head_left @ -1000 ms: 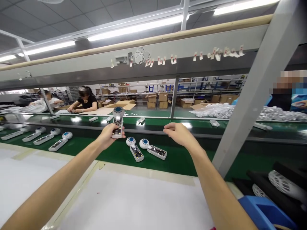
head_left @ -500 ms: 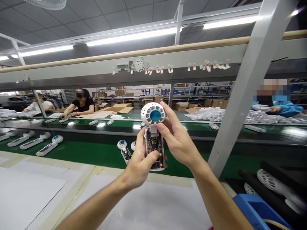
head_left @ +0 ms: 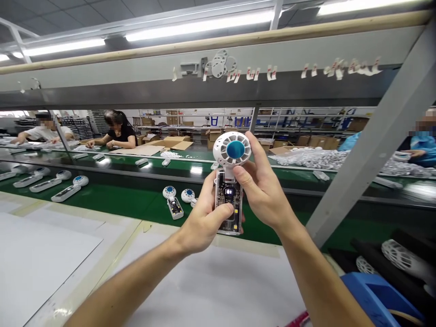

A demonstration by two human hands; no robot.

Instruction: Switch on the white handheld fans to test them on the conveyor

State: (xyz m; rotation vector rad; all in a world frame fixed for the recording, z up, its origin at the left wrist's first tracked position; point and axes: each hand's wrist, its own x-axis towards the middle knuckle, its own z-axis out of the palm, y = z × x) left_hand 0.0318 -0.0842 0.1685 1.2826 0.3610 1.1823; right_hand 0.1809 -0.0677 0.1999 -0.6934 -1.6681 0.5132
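Observation:
I hold a small handheld fan [head_left: 230,181] upright in front of me with both hands. It has a white round head with a blue centre and a clear handle showing a circuit board. My left hand [head_left: 200,222] wraps the handle, thumb pressed on its lower front. My right hand [head_left: 264,190] grips the handle's right side, with the index finger reaching up behind the head. Two more fans [head_left: 173,202] lie on the green conveyor belt [head_left: 119,200] beyond my hands.
Several fans [head_left: 51,186] lie on the belt at far left. A slanted grey frame post [head_left: 368,150] rises at right. A blue bin [head_left: 378,295] and white fan grilles [head_left: 402,259] sit at lower right. People work across the line. The white bench top [head_left: 204,286] lies below my arms.
My left hand lifted a fan off the belt and brought it close; my right hand joined it on the handle. In the last half second the fan stayed raised while the view shifted slightly.

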